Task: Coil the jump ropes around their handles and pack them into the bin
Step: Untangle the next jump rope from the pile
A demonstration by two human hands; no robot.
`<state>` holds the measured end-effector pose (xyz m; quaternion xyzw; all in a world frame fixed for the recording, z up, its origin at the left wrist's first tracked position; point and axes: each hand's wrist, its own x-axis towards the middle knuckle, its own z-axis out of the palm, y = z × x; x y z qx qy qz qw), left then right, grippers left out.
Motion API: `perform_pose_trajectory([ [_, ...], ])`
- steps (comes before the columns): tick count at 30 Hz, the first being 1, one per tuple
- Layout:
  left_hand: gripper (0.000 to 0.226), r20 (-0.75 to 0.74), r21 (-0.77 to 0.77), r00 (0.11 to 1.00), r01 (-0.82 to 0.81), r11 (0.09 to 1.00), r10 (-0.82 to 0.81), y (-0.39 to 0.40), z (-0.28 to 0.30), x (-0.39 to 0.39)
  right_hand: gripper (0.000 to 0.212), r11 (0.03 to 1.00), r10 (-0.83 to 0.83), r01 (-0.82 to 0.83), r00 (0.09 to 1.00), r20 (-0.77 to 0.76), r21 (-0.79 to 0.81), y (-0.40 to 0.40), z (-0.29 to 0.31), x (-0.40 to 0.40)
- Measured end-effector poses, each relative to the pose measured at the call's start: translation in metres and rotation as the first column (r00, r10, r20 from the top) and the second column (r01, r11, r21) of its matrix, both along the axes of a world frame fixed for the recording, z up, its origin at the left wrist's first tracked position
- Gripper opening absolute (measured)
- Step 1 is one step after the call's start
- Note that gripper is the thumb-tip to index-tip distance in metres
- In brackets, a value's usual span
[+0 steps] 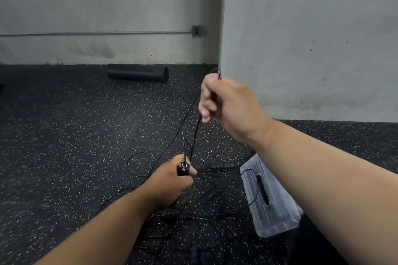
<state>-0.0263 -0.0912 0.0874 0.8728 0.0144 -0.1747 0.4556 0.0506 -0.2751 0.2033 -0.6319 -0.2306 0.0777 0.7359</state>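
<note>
My left hand (172, 178) grips a black jump rope handle (183, 169), its metal end pointing up. A thin black rope (195, 135) runs from that handle up to my right hand (224, 101), which is raised and holds the rope in a fist. A short loop of rope sticks out above the right fist. Below both hands a tangle of black ropes (204, 206) lies on the floor, with another ribbed black handle (221, 165) in it. A clear plastic bin (277, 217) sits at the lower right, a black piece lying inside it and one rope draped over its rim.
The floor is black speckled rubber. A black foam roller (137, 72) lies along the far wall. A grey wall corner (221, 49) juts out at the right, close behind my right hand. A conduit and outlet box (197, 31) run on the back wall.
</note>
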Motion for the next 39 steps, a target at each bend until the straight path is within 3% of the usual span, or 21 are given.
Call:
perform_pose_trajectory([
  [3,0.011,0.038,0.096,0.998,-0.060,0.994,0.056,0.017,0.001,0.006,0.032,0.974,-0.090,0.107,0.992,-0.090,0.198,-0.011,0.007,0.011],
  [5,0.008,0.044,0.047,0.983,-0.181,0.982,0.179,0.025,0.008,0.012,0.029,0.960,-0.167,0.192,0.977,-0.134,0.204,-0.013,0.004,0.013],
  [6,0.009,0.033,-0.043,0.965,-0.257,0.965,0.259,0.028,0.014,0.015,0.025,0.965,-0.207,0.225,0.969,-0.136,0.134,-0.013,-0.003,0.013],
  [8,0.013,-0.015,-0.323,0.923,-0.369,0.872,0.385,0.033,0.032,0.019,0.023,0.968,-0.214,0.196,0.971,-0.109,-0.157,-0.009,-0.026,0.007],
  [11,0.016,-0.069,-0.707,0.911,-0.332,0.625,0.406,0.028,0.064,0.020,0.048,0.788,-0.071,-0.001,0.993,-0.092,-0.615,0.005,-0.066,-0.012],
  [14,0.024,-0.081,-0.859,0.913,-0.267,0.436,0.400,0.019,0.090,0.018,0.074,0.755,0.045,-0.209,0.962,-0.270,-0.621,0.024,-0.101,-0.025],
  [15,0.024,-0.085,-0.889,0.919,-0.244,0.387,0.384,0.018,0.096,0.017,0.071,0.764,0.125,-0.302,0.936,-0.329,-0.570,0.028,-0.112,-0.027],
  [17,0.022,-0.082,-0.927,0.935,-0.198,0.319,0.344,0.020,0.107,0.015,0.028,0.703,0.251,-0.409,0.908,-0.336,-0.581,0.030,-0.118,-0.034],
  [18,0.021,-0.079,-0.935,0.939,-0.186,0.301,0.334,0.022,0.109,0.014,0.017,0.681,0.273,-0.410,0.911,-0.310,-0.606,0.029,-0.115,-0.036],
  [19,0.021,-0.078,-0.939,0.939,-0.182,0.292,0.335,0.025,0.110,0.014,0.024,0.683,0.268,-0.386,0.922,-0.279,-0.620,0.029,-0.114,-0.037],
  [21,0.022,-0.070,-0.927,0.929,-0.195,0.321,0.364,0.032,0.107,0.016,0.036,0.757,0.180,-0.286,0.956,-0.233,-0.587,0.027,-0.101,-0.036],
  [24,0.027,-0.049,-0.852,0.909,-0.254,0.458,0.414,0.043,0.090,0.019,0.039,0.846,0.026,-0.074,0.995,-0.096,-0.529,0.022,-0.072,-0.027],
  [26,0.020,-0.038,-0.746,0.935,-0.262,0.612,0.353,0.046,0.073,0.018,0.039,0.896,-0.046,0.034,0.999,-0.016,-0.442,0.019,-0.049,-0.022],
  [28,0.025,-0.024,-0.521,0.972,-0.213,0.827,0.236,0.040,0.057,0.013,0.038,0.944,-0.086,0.083,0.996,0.004,-0.320,0.017,-0.027,-0.018],
  [30,0.029,-0.050,-0.310,0.995,-0.099,0.946,0.088,0.027,0.039,0.007,0.037,0.969,-0.095,0.096,0.995,0.016,-0.228,0.018,-0.008,-0.017],
  [32,0.028,-0.085,-0.170,0.996,0.007,0.985,-0.022,0.013,0.021,-0.001,0.036,0.985,-0.088,0.089,0.996,0.014,-0.149,0.019,0.003,-0.017],
  [34,0.028,-0.075,-0.078,0.997,0.017,0.997,-0.023,0.005,0.007,-0.004,0.035,0.992,-0.077,0.078,0.997,0.017,-0.100,0.021,0.010,-0.016],
  [39,0.016,0.005,-0.060,0.983,-0.183,0.981,0.184,0.020,0.013,0.006,0.034,0.991,-0.122,0.122,0.992,-0.002,-0.063,0.023,0.009,-0.011],
])
